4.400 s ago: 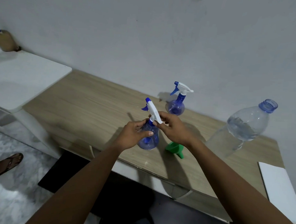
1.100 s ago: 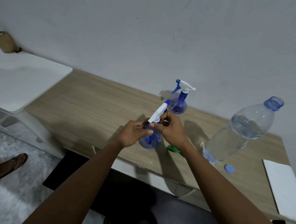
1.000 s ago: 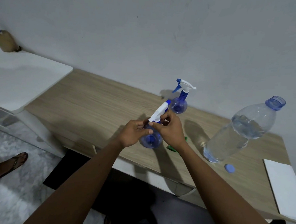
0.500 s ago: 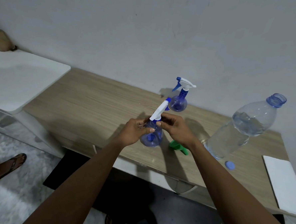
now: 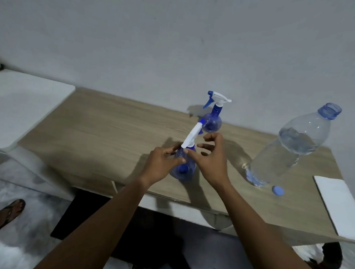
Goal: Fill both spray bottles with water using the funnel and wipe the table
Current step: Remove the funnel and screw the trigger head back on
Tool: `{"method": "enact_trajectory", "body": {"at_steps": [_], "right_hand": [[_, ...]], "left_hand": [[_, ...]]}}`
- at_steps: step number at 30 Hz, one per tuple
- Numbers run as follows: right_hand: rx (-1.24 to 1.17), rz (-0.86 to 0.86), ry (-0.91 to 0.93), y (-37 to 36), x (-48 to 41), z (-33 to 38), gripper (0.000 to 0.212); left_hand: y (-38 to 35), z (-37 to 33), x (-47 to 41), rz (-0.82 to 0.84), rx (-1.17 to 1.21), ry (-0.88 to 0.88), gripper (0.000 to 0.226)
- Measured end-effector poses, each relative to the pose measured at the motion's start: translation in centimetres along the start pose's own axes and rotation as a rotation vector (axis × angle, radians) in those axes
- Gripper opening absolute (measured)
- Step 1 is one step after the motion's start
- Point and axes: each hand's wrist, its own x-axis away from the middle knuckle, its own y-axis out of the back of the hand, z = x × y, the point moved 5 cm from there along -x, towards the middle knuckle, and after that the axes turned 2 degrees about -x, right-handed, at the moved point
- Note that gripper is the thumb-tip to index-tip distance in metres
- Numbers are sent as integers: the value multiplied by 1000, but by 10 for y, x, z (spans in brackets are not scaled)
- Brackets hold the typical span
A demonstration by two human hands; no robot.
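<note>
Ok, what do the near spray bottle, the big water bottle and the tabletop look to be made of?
The near spray bottle: glossy translucent blue plastic, light passes through its body; its trigger head is opaque white plastic. The big water bottle: thin clear plastic, water level shows through. The tabletop: matte pale wood grain, probably laminate rather than solid wood, though that is uncertain.
</note>
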Motion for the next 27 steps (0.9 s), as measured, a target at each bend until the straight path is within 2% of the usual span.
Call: {"method": "enact_trajectory", "body": {"at_steps": [2, 4, 7, 11, 16, 20, 23, 27], "right_hand": [[9, 18, 67, -7, 1, 8, 78], [18, 58, 88, -13, -1, 11, 75], [19, 115, 27, -17, -1, 11, 75], [-58, 201, -64, -19, 3, 15, 76], [-176, 197, -139, -29, 1, 19, 57], [-172, 219, -241, -41, 4, 8, 24], [-135, 253, -331, -47, 5, 0, 21], [-112, 284, -475, -55, 8, -15, 19]], "left_hand": [[1, -1, 2, 9, -47, -30, 45], [5, 0, 1, 41, -64, -42, 46], [15, 0, -2, 182, -17, -28, 52], [25, -3, -3, 289, -63, 10, 49], [32, -7, 1, 389, 8, 63, 46], [32, -2, 8, 386, 13, 140, 32], [32, 8, 12, 396, -9, 247, 28], [31, 22, 17, 446, -22, 378, 39]]}}
